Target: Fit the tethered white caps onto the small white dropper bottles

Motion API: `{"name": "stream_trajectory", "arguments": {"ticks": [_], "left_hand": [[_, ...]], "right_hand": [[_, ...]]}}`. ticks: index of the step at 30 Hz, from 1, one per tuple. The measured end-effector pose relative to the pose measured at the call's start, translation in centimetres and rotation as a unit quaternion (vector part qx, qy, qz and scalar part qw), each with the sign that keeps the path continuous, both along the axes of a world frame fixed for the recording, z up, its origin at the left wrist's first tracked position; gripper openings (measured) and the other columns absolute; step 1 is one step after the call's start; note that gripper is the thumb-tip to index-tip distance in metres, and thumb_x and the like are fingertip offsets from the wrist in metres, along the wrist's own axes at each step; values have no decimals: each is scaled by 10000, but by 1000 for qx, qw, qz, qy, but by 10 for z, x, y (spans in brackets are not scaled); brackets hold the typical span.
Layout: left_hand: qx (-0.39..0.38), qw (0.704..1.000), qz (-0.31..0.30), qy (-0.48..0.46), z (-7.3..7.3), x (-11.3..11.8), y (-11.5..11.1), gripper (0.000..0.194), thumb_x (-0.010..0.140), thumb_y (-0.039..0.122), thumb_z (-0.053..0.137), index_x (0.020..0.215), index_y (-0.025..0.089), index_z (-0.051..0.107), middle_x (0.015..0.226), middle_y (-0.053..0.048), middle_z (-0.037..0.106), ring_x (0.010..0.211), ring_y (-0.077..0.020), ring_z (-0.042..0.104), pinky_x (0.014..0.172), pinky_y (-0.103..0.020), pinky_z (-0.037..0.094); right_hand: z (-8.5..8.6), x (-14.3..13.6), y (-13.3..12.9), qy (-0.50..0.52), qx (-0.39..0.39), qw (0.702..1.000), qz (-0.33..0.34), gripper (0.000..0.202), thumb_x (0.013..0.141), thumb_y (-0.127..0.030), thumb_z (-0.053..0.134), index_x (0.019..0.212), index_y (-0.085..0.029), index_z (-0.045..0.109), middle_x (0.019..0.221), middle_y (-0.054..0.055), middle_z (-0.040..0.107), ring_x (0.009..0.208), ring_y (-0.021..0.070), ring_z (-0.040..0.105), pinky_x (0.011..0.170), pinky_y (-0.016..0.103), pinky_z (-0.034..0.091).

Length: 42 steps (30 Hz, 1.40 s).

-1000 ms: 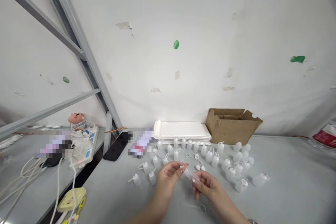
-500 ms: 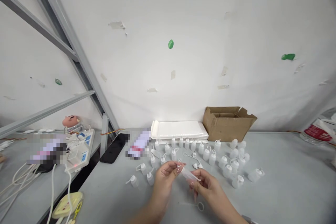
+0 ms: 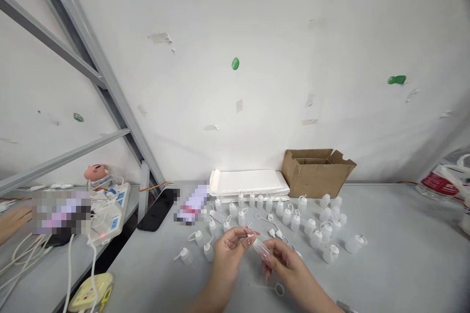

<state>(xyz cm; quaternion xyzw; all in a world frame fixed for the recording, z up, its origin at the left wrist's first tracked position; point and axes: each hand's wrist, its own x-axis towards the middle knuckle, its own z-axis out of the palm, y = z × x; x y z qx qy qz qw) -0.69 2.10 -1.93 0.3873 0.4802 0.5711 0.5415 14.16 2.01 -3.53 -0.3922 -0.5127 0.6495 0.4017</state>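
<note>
Between my hands is a small translucent plastic squeeze bottle (image 3: 261,250), tilted with its narrow end toward the upper left. My left hand (image 3: 229,252) pinches that narrow end with thumb and fingers, which partly hide it. Around the bottle's body the fingers of my right hand (image 3: 288,263) are closed. On the grey table (image 3: 154,274) just below lies a loose cap strap with a ring (image 3: 279,289). Several similar bottles stand beyond my hands, many with looped cap straps, such as the bottle (image 3: 208,252) by my left hand. Loose white caps (image 3: 275,233) lie behind the held bottle.
At the back are white packets (image 3: 249,182) and an open cardboard box (image 3: 316,178). More bottles (image 3: 355,243) stand to the right. On the left lie a black phone (image 3: 157,210), a power strip (image 3: 113,215) and cables. Another person's hand (image 3: 14,222) is at the far left.
Another person's hand has come into view at the far left. My right fingers have shifted slightly along the bottle; my left hand keeps its pinch. The view has moved a little.
</note>
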Motion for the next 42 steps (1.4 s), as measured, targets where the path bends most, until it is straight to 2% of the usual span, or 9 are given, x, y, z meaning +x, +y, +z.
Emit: {"name": "stream_trajectory", "arguments": {"ticks": [2,5,7,11,16,22,25,33,42], "left_hand": [[5,1000,-19,-3,0,-1,0,163,568,296,761,639,176,676,754,-79,735,894,-260,642,876,-357,440],[1,999,-44,-24,-2,-3,1,195,553,315,783,636,173,679,734,-79,738,968,-266,623,931,-362,411],[-13,998,-50,-43,-3,-4,3,239,532,330,804,657,167,682,750,-77,739,931,-265,638,908,-367,430],[-64,990,-75,-100,-4,-4,4,347,606,423,759,780,130,697,860,-108,733,899,-250,652,913,-368,439],[-149,962,-132,-186,-1,-3,2,384,704,441,684,847,84,675,919,-166,718,868,-266,671,893,-401,465],[-146,963,-135,-181,1,-8,1,266,675,273,747,867,104,673,962,-143,715,880,-228,672,860,-329,485],[-174,964,-108,-171,0,-9,2,235,635,221,778,826,125,679,908,-116,731,839,-201,681,786,-280,507],[-161,967,-84,-177,-3,-14,7,269,607,302,793,802,140,703,921,-93,733,805,-178,684,736,-234,508],[-156,973,-87,-149,-4,-14,6,329,591,347,795,832,142,703,928,-94,731,847,-188,673,770,-244,493]], "right_hand": [[1,1,-2,51,-59,996,52,385,687,-519,672,702,-144,584,546,-37,517,446,73,460,504,223,378],[0,2,-3,163,-161,963,139,354,700,-463,689,694,-118,607,529,-49,486,357,21,365,481,213,369],[-1,4,-2,203,-179,950,157,337,726,-432,679,753,-98,640,527,-42,489,344,16,370,488,214,377],[-1,9,4,233,-147,954,121,296,789,-384,631,831,-92,656,535,-16,513,399,47,446,496,208,358],[8,18,11,247,-119,959,71,226,788,-341,640,757,-117,644,593,-3,529,475,61,451,529,210,363],[13,25,15,167,-95,981,39,285,776,-404,637,719,-124,634,551,-15,506,488,65,413,532,205,330],[17,26,15,106,-79,991,30,316,754,-438,645,686,-131,618,534,-17,497,502,78,401,532,218,315],[22,27,13,-110,27,994,-3,407,676,-534,656,752,-134,646,565,-25,457,549,107,399,536,240,297],[21,26,10,-160,58,985,2,392,721,-534,593,759,-146,629,558,-32,427,543,116,393,525,243,306]]}}
